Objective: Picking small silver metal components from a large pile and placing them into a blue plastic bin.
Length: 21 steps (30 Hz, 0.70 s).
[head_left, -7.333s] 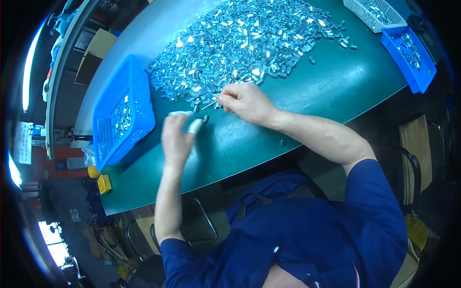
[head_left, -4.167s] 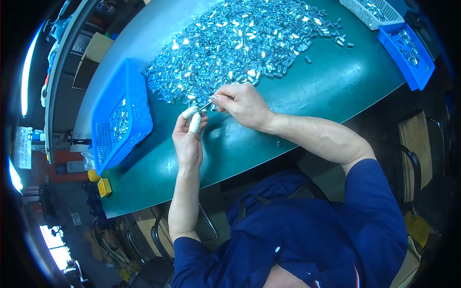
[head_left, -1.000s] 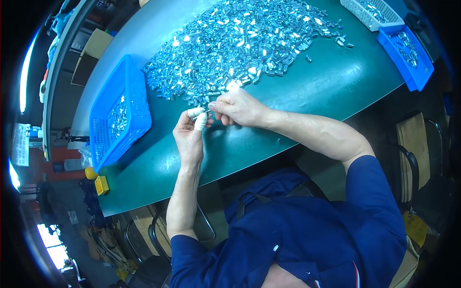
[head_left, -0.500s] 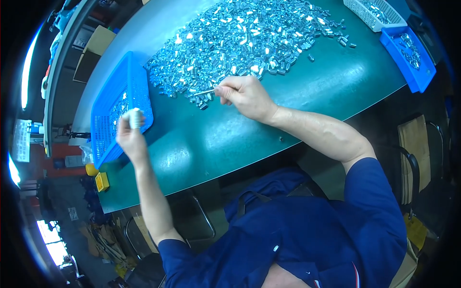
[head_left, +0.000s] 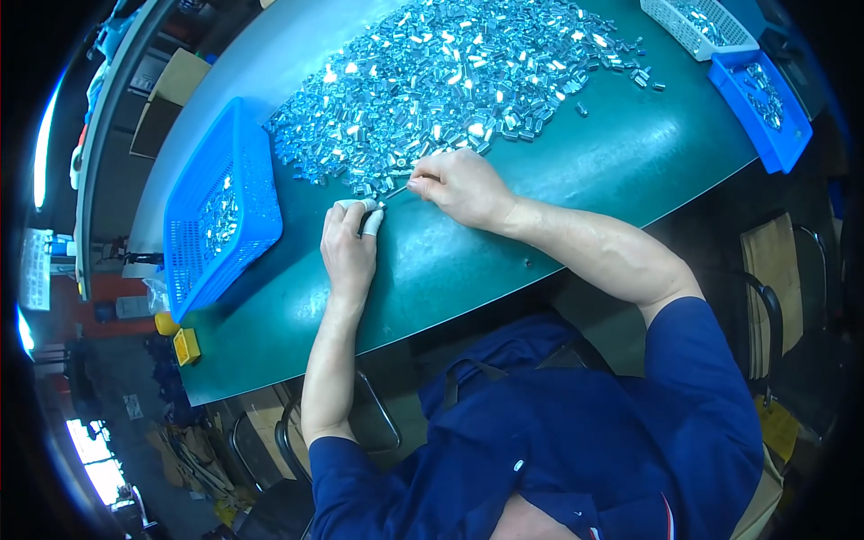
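Observation:
My right hand (head_left: pixel 463 189) is closed in a pinch around a thin metal rod (head_left: pixel 397 191), which points left and down toward the pile's near edge. Just left of the rod's tip, my left hand (head_left: pixel 346 247) has white coverings on its thumb and a fingertip. Those fingers pinch a small shiny metal piece (head_left: pixel 382 206), mostly hidden by them. Beyond both hands spreads a large heap of short silver metal pieces (head_left: pixel 450 85), many of them looking like small cylinders.
A blue plastic basket (head_left: pixel 258 193) with metal pieces inside stands at left on the green tabletop (head_left: pixel 432 261). Beside the table's left corner sits a small yellow box (head_left: pixel 186 346). At far right are a white basket (head_left: pixel 688 34) and a blue tray (head_left: pixel 778 148), both holding metal pieces.
My left hand has moved from over the blue basket rightward to the pile's near edge, close to the rod's tip. My right hand still holds the rod, shifted only slightly.

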Available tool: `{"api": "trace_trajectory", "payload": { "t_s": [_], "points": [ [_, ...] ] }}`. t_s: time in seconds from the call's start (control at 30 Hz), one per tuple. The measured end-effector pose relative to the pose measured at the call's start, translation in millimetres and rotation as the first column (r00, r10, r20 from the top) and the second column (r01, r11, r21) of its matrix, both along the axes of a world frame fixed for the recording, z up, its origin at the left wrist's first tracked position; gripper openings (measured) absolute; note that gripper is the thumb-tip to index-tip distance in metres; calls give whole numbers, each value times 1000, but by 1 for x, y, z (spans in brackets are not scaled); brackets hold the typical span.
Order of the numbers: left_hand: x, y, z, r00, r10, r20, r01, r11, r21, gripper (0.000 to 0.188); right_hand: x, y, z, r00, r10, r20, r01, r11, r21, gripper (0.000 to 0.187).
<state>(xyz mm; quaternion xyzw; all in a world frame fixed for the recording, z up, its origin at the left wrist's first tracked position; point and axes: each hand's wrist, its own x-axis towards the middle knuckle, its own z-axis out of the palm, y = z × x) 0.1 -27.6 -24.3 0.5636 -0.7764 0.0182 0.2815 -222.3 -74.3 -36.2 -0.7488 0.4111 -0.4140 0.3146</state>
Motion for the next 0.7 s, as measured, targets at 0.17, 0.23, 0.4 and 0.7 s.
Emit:
{"api": "trace_trajectory", "payload": {
  "t_s": [0.17, 0.23, 0.4, 0.7],
  "points": [
    [1, 3, -8, 982, -32, -186, 37, 999, 26, 16, 1, 1, -2, 999, 1, -43, -1, 1000, 0, 24],
    [0, 3, -9, 979, -49, -199, 53, 998, 14, 16, 2, 1, -3, 1000, 6, -24, -6, 1000, -5, 24],
    [-5, 4, -3, 931, -29, -364, 54, 997, 59, 17, -2, 0, 6, 993, 108, 46, -113, 985, 127, 25],
    [-8, 3, 1, 908, -97, -408, 132, 990, 58, 17, -3, 2, 9, 983, 139, 118, -159, 972, 175, 30]
  ]
}}
